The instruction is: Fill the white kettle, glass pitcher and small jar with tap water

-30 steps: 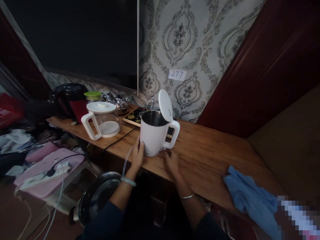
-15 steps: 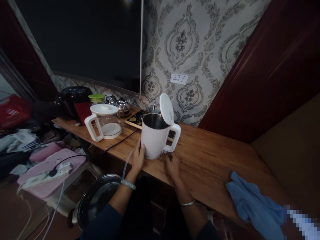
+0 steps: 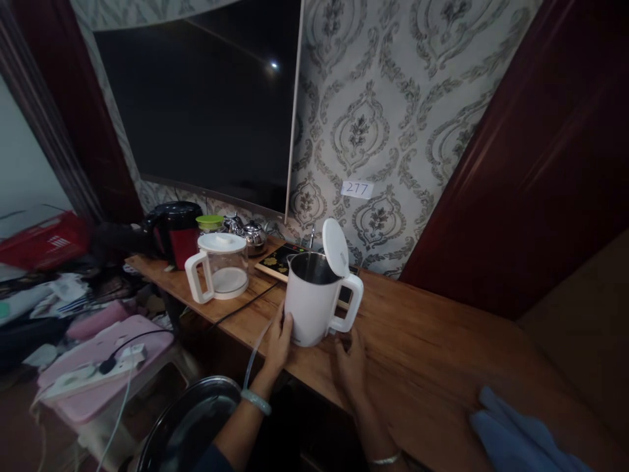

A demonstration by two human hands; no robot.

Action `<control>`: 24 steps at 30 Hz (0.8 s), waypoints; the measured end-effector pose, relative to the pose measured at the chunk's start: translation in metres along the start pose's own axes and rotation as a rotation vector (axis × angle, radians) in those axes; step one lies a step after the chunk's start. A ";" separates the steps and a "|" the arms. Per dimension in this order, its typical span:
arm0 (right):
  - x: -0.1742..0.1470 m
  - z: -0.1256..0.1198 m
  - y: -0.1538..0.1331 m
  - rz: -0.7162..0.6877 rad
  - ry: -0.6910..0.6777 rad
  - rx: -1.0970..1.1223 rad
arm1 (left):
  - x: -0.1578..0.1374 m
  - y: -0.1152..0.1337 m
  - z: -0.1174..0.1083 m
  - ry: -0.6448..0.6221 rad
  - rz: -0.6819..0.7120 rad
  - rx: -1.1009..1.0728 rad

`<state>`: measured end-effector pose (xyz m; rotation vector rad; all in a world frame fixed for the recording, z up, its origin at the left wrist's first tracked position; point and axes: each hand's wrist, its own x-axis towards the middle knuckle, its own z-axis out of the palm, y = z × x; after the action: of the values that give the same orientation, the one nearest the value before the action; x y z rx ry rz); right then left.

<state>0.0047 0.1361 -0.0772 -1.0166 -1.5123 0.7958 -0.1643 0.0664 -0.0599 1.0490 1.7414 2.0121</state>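
A white electric kettle [image 3: 312, 308] stands upright on the wooden table [image 3: 422, 341], its lid [image 3: 335, 247] tipped up and its dark metal inside showing. My left hand [image 3: 279, 337] presses against the kettle's lower left side, thumb on the front and fingers round the far side, partly hidden. Below the kettle's handle [image 3: 350, 303], my right hand [image 3: 352, 364] is held with its fingers apart and nothing in them. A thin metal spout [image 3: 312, 237] rises behind the kettle's mouth. A clear tube [image 3: 253, 357] runs down beside my left wrist.
Left of the kettle stands a glass pot [image 3: 230, 269] with a white lid. Behind are a black-and-gold panel [image 3: 275, 262], a shiny teapot [image 3: 254, 237] and a red-black appliance [image 3: 184, 239]. A blue cloth [image 3: 521, 432] lies right; a pink stool [image 3: 88, 387] holds a power strip.
The view has tilted up, so everything sits lower in the picture. My right hand's fingers have spread from a curl near the kettle's base. My left hand stays against the kettle.
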 end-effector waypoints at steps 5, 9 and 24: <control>0.000 0.002 0.005 0.031 -0.023 0.026 | -0.001 0.002 -0.002 -0.006 -0.018 0.023; 0.000 0.004 0.008 0.083 -0.017 0.080 | -0.001 0.004 -0.003 -0.015 -0.011 0.032; 0.000 0.000 0.000 0.071 -0.049 0.080 | -0.001 0.002 -0.003 0.010 0.007 0.002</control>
<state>0.0042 0.1362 -0.0773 -1.0018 -1.4801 0.9298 -0.1653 0.0628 -0.0585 1.0488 1.7475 2.0244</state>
